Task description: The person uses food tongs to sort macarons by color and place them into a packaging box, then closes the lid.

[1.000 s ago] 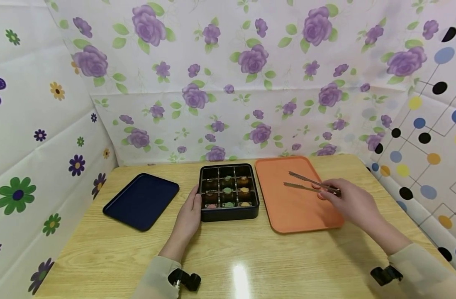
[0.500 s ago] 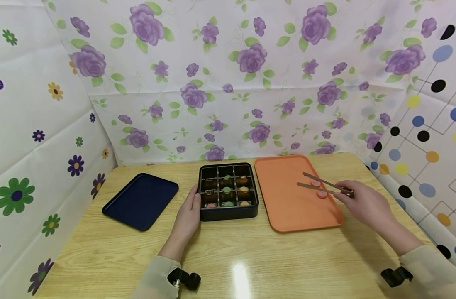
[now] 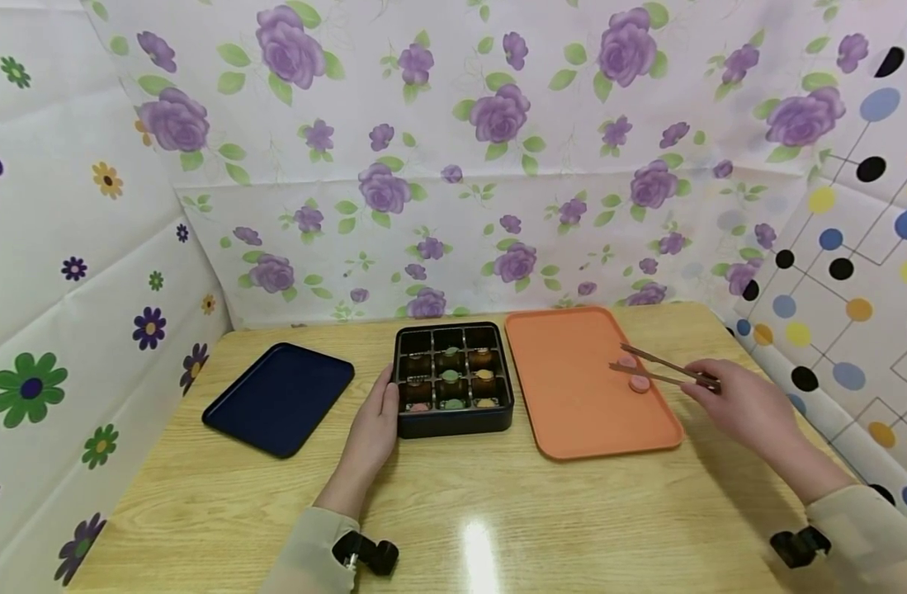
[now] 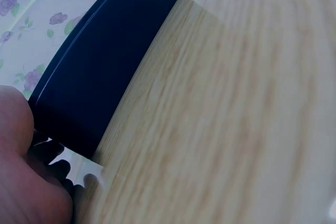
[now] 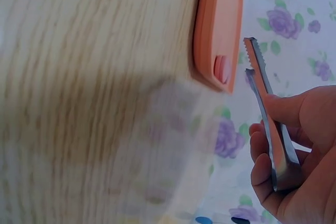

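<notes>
My left hand [image 3: 371, 431] rests along the left side of a dark box [image 3: 455, 425], thumb near the rim. The box is divided into small compartments, several holding pink, green or yellow macarons [image 3: 451, 376]; the back row shows none. My right hand [image 3: 743, 404] holds metal tongs [image 5: 268, 93], pinched between thumb and fingers, their serrated arms apart with nothing between them. In the head view the tong tips overlap two pink macarons [image 3: 639, 384] at the right of an orange tray [image 3: 572, 412]. In the right wrist view the tips are beyond the tray's corner.
A dark blue tray [image 3: 282, 400] lies left of the box on the wooden table [image 3: 423, 511]. Floral sheeting [image 3: 453, 247] hangs close behind the table, with patterned sheeting at both sides.
My right hand has moved to the right with the tongs, uncovering the two pink macarons on the orange tray. My left hand stays at the box.
</notes>
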`<state>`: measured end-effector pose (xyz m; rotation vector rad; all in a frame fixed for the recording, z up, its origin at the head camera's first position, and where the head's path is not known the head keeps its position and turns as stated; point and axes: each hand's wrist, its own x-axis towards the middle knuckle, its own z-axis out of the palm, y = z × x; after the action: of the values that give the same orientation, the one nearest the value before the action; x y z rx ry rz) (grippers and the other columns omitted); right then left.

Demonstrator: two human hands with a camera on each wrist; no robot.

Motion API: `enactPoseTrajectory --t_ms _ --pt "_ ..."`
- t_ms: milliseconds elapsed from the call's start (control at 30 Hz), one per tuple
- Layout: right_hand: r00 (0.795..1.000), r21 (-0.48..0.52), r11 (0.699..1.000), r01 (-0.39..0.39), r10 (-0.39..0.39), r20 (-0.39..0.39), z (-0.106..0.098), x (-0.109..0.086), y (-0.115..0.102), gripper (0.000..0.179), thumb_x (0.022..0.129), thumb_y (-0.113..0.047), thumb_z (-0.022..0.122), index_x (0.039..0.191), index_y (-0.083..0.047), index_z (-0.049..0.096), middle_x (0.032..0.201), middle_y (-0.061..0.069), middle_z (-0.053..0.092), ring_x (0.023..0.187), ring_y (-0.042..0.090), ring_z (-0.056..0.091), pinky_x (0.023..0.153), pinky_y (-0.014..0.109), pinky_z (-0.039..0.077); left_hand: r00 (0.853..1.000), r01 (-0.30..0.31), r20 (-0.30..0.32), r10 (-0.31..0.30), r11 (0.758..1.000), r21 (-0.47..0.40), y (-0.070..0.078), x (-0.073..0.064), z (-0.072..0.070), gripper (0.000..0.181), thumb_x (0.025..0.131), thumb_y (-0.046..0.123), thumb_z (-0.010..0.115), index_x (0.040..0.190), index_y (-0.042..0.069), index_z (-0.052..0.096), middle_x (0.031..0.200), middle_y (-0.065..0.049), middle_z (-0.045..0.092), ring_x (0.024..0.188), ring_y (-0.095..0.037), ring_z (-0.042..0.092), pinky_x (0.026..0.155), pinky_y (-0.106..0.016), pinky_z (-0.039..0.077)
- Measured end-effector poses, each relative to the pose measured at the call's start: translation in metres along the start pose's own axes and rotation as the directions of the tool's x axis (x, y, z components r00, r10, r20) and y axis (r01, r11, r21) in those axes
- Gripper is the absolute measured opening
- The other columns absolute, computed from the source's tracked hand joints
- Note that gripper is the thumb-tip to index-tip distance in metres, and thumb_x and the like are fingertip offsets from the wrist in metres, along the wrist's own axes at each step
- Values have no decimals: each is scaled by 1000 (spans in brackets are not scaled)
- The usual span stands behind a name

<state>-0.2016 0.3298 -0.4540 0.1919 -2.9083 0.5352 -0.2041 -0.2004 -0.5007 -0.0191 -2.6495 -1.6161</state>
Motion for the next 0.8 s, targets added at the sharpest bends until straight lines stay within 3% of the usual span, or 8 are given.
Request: enactPoseTrajectory --t_ms 533,800 --pt "999 -5 1000 -22 22 33 1 4 14 38 110 -27 74 135 2 73 107 19 78 72 18 65 54 36 46 1000 -1 8 2 1000 -15 -1 0 0 60 124 39 29 179 15 21 182 -15 22 166 -43 22 130 -67 23" --pt "999 -22 1000 -11 12 33 0 8 18 38 109 -27 74 134 1 74 106 19 78 75 22 67 54 37 47 1000 9 3 -9 1000 -6 -1 0 0 61 124 41 29 179 16 21 182 -15 23 166 -42 22 130 -67 23"
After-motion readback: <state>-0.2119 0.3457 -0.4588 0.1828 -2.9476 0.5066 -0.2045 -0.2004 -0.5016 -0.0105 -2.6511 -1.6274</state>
